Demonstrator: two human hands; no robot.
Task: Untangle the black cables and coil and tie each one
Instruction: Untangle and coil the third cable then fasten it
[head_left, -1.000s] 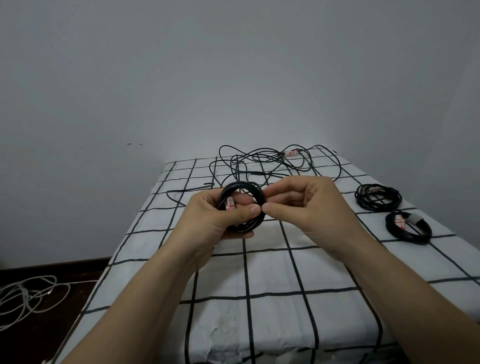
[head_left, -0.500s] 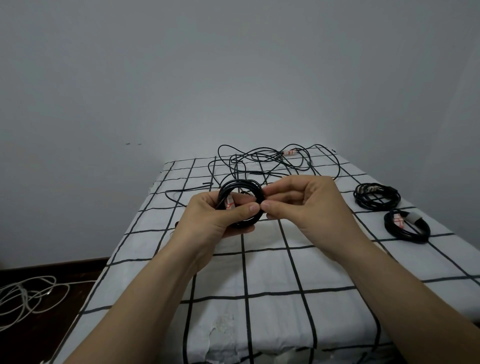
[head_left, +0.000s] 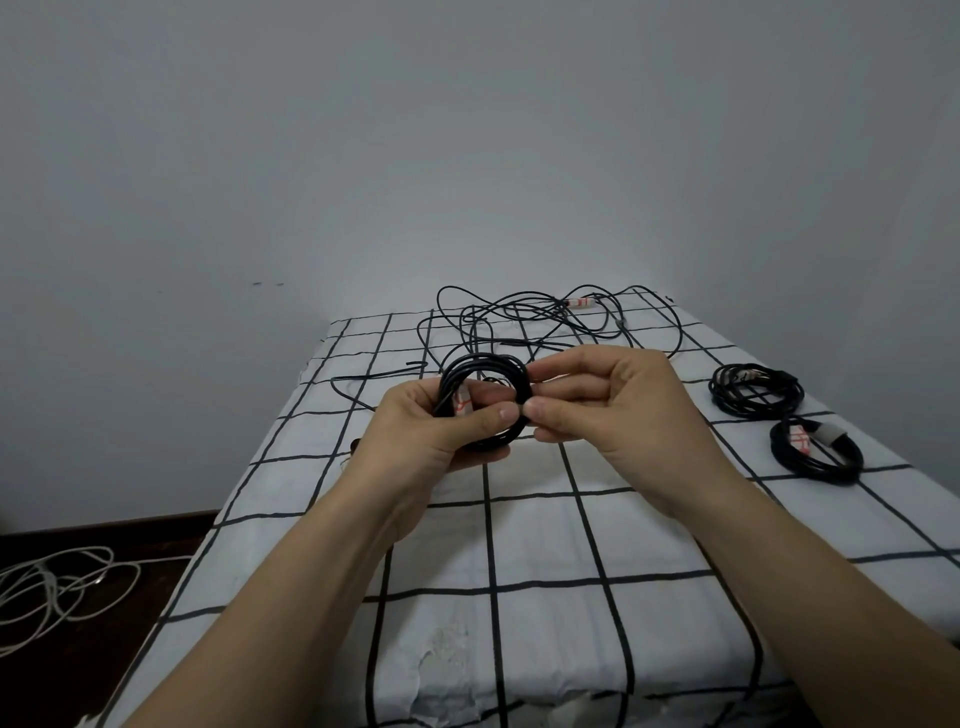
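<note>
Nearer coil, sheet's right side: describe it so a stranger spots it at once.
Start at the grid-patterned white sheet. Two black coils lie along its right edge; take the nearer coil. Unlike the farther coil, it wears a grey band beside a red-and-white tag.

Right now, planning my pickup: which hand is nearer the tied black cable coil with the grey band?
Right. The right hand is left of the tied coil; left hand farther left.
</note>
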